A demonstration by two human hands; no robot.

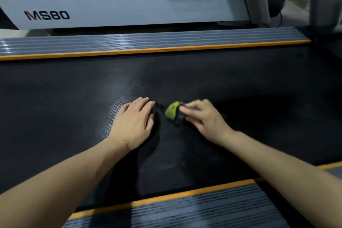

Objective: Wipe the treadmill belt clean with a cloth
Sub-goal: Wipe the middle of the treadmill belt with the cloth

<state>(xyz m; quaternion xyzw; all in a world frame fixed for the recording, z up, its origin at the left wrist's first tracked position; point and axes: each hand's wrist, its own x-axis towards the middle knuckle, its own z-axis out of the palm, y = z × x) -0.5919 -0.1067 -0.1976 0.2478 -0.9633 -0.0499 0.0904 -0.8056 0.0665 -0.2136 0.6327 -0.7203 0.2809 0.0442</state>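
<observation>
The belt (pixel 74 89) is lying dark and textured across the middle of the view, serving as the reference surface. The left hand (pixel 134 123) is resting palm down on the belt near its centre, fingers straight and close together, holding nothing. Just to its right, apart from it by a narrow strip of belt, the right hand (pixel 201 116) is pressing down on the cloth (pixel 173 111), with its fingers bent over the cloth's dark part; whether they are pinching it or only pushing it cannot be told, as the hand is blurred. The cloth is showing a green bunched end toward the left hand and is lying in contact with the belt. Both forearms are reaching in from the near edge of the belt. Beyond the belt, a ribbed grey side rail (pixel 148 40) with an orange strip is running along its far edge; a matching rail (pixel 185 211) is bordering the near edge. Farther beyond the belt, a second treadmill (pixel 129 13) marked "MS80" is standing.
</observation>
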